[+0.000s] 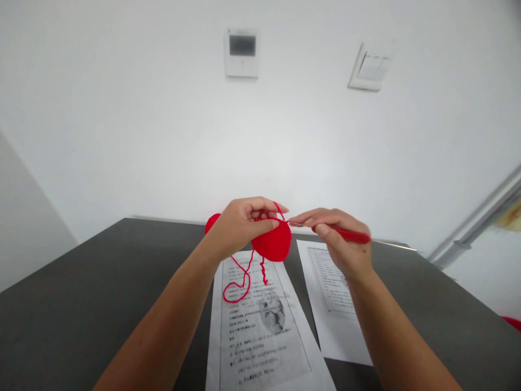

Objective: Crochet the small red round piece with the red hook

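My left hand (248, 220) pinches a round red crocheted piece (273, 243) between thumb and fingers, with red yarn (279, 208) running over the index finger. In my right hand (344, 233) is a crochet hook (352, 234) with a red handle; its thin metal tip meets the upper right edge of the piece, and a metal shaft sticks out behind the hand. A twisted yarn tail (263, 271) dangles below the piece, beside a loose loop of yarn (236, 293). Partly hidden behind my left hand sits a red yarn ball (212, 221).
Two printed sheets lie on the dark table (122, 282): one pattern sheet (260, 347) under the hands, another paper (342, 336) to its right. A white wall rises behind, bearing a panel with a screen (242, 53) and a switch (370, 67). Grey pipes (468, 239) run at right.
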A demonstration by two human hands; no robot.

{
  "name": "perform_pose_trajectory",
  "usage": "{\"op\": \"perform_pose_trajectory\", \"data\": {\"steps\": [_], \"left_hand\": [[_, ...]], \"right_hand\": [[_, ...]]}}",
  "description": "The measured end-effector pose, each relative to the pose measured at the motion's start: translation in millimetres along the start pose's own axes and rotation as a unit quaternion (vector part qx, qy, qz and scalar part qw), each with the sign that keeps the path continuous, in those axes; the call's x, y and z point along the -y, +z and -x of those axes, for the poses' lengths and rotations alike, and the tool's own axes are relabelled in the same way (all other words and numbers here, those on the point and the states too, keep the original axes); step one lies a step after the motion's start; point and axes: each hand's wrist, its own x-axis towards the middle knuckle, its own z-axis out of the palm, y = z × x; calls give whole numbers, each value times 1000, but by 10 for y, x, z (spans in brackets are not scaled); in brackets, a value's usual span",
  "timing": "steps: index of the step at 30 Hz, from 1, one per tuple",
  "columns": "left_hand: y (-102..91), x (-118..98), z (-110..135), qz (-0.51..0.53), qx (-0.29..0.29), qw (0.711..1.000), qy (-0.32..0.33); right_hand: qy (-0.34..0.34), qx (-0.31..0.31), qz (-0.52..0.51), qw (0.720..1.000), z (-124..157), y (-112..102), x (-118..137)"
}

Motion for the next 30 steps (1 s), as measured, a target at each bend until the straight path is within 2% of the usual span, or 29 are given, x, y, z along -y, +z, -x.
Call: {"op": "perform_pose_trajectory", "data": {"steps": [4, 14, 21, 30], "left_hand": [[10, -14, 6, -3, -6, 1000, -5], [25, 0, 6, -32, -17, 999, 5], [19, 45, 5, -95, -27, 992, 81], [53, 12, 31, -240, -60, 956, 156]], "right_hand": [[6, 30, -10, 999, -5, -44, 10], [-3, 63, 52, 997, -20, -65, 66], [-20, 70, 71, 995, -13, -42, 90], [-45, 90, 216, 971, -31, 4, 129]]}}
